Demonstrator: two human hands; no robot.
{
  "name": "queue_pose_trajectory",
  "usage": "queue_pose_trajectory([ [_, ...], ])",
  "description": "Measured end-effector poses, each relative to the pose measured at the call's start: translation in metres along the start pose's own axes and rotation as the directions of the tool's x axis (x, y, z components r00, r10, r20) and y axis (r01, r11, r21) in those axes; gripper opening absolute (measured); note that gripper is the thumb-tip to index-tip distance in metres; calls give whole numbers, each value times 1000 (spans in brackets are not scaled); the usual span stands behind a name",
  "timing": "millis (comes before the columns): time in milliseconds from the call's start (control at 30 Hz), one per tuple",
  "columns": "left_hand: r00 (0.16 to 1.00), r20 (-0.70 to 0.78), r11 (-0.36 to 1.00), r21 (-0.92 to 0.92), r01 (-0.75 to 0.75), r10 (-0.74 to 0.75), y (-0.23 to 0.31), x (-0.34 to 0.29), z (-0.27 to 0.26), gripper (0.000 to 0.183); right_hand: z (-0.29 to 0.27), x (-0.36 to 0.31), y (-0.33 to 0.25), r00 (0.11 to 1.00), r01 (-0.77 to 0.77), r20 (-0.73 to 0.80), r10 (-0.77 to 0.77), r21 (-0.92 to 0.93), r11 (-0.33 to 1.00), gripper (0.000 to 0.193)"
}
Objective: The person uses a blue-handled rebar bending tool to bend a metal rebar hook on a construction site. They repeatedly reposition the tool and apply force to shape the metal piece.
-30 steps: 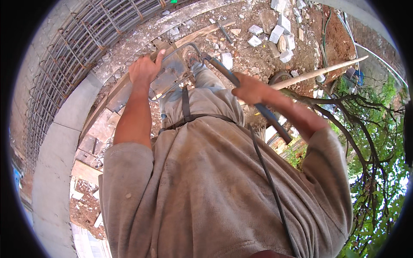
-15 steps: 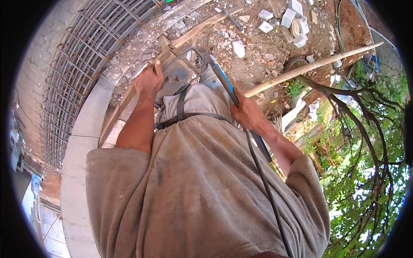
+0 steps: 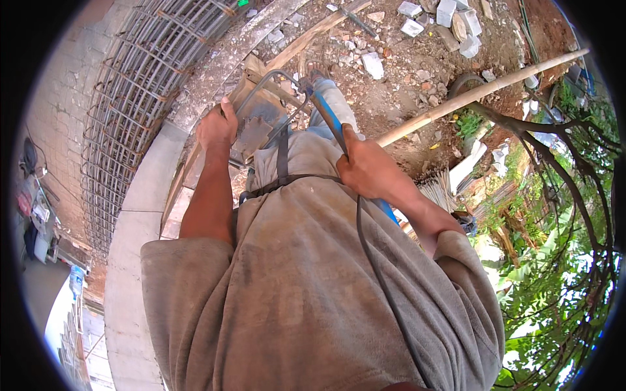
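My right hand [image 3: 370, 163] is closed around a long blue bar [image 3: 329, 117] with a dark edge, which slants down past my right side. Its far end meets a dark metal head beside a bent grey steel rod [image 3: 277, 73]. The rod curves in a loop over a wooden bench [image 3: 270, 107], with a dark metal plate [image 3: 255, 135] below it. My left hand [image 3: 217, 126] is closed at the bench's left side, at the near end of the rod, its thumb raised. The fingers' undersides are hidden, but the rod runs into the grip.
Tied rebar cages [image 3: 147, 85] lie along the left, beside a pale concrete kerb [image 3: 134, 228]. Broken white blocks [image 3: 456, 19] lie on the rubble ground ahead. A wooden pole [image 3: 482, 91] crosses at the right, near branches [image 3: 554, 140] and leaves.
My right hand and the blue bar have swung slightly left, towards my body. My left hand stays at the bench's left side. The whole view has shifted a little.
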State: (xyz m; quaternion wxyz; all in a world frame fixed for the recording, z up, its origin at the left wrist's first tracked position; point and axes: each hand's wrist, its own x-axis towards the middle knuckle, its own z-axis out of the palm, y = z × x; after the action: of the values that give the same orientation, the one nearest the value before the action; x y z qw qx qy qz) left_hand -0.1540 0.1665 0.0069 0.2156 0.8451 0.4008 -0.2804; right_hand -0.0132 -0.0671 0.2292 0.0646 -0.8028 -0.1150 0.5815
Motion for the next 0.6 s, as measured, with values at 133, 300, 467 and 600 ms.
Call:
queue_pose_trajectory([
  [133,999,32,999,17,29,-30,-1,-2,1,65,8,-10,0,1000,-4,-14,4,-3,1000,63],
  [300,1000,-3,1000,0,31,-31,1,-2,1,66,16,-7,11,996,28,-85,-26,22,999,56],
  [467,1000,0,1000,21,-7,7,4,-6,-5,67,-7,-5,0,996,-62,73,48,206,977,38],
  [600,999,-36,999,-27,-22,21,4,-9,-10,67,-19,-37,-15,950,-276,254,184,400,874,30],
])
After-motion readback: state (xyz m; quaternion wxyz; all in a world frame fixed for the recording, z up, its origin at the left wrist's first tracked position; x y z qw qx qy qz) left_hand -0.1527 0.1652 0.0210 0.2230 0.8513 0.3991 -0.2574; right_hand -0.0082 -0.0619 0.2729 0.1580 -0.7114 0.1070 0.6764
